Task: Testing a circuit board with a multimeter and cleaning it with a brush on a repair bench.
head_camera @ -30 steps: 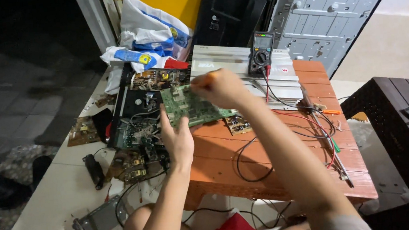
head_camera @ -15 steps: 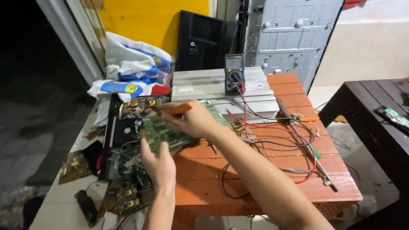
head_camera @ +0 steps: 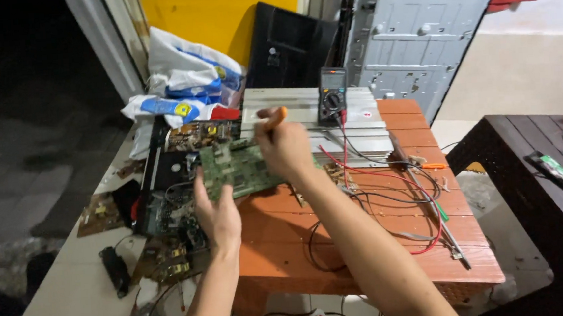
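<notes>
Left hand (head_camera: 218, 212) grips the near edge of a green circuit board (head_camera: 239, 171), fingers clamped on it — board held tilted just above the orange table (head_camera: 367, 251). Right hand (head_camera: 287, 144) closed round an orange-handled tool (head_camera: 273, 117), over the board. Multimeter (head_camera: 333, 95) sits behind.

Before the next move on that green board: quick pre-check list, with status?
1. Left hand supports the green circuit board at its near edge: ok.
2. Right hand has a firm grip on the orange-handled tool: ok.
3. Tool tip seated on the board: cannot tell, hidden behind the hand.
4. Board lying flat: not ok, tilted and partly resting on the open black chassis.
5. Red and black leads clear of the work: ok, they lie to the right on the orange table.
6. Multimeter stable: ok, sits on the silver case.
</notes>
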